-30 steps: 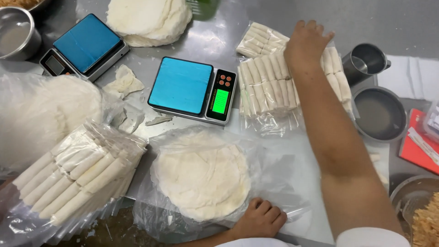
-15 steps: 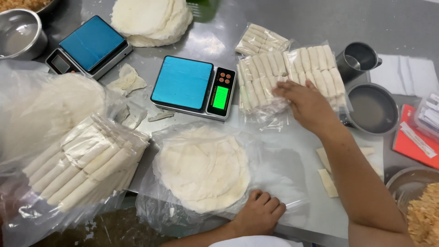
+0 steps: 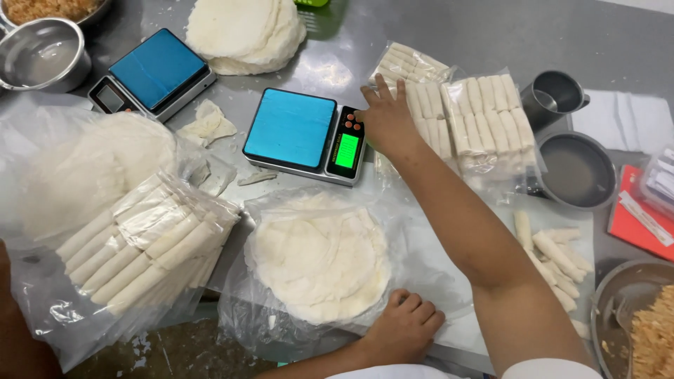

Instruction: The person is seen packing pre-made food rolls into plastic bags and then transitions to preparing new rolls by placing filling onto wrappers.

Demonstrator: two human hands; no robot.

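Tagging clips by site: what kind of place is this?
Likely a commercial kitchen or small food-prep shop. Steel table, two digital scales, bagged batches of rolls, and a stack of round wrappers point to production by weight.

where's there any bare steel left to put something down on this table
Bare steel shows along the far edge right of the round wrapper stack, behind the bagged rolls and metal cup. A smaller strip lies between the two blue scales. The near side is crowded with bags, wrappers and both hands.

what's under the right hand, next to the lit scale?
Right hand lies flat on a clear bag of white rolls, fingertips by the scale. The rolls beneath the palm are covered.
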